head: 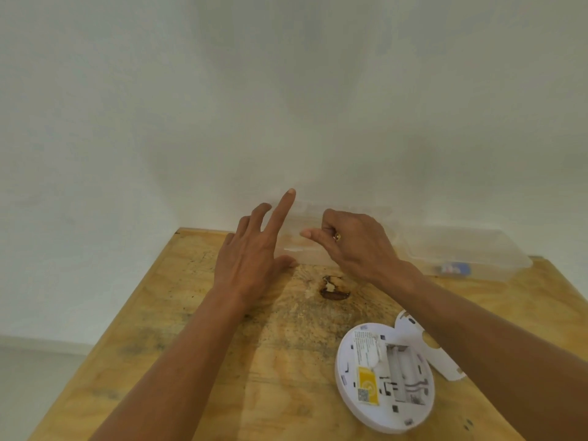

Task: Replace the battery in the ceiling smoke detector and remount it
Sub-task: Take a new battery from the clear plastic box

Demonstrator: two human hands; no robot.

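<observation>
The white round smoke detector (385, 377) lies face down on the wooden table (191, 329) at the lower right, its battery bay showing and a yellow label beside it. Its white mounting plate (426, 345) lies just behind it, partly under my right forearm. My left hand (251, 253) hovers at the far side of the table with fingers spread and the index finger raised, holding nothing. My right hand (353, 240) is beside it, fingers curled and thumb and forefinger pinched near a clear plastic box (305, 246). Whether anything is pinched I cannot tell. No battery is visible.
A second clear plastic container (471, 249) sits at the back right with a small blue and white item (453, 268) inside. A dark knot (334, 288) marks the table's middle. White walls stand behind; the floor lies at the left.
</observation>
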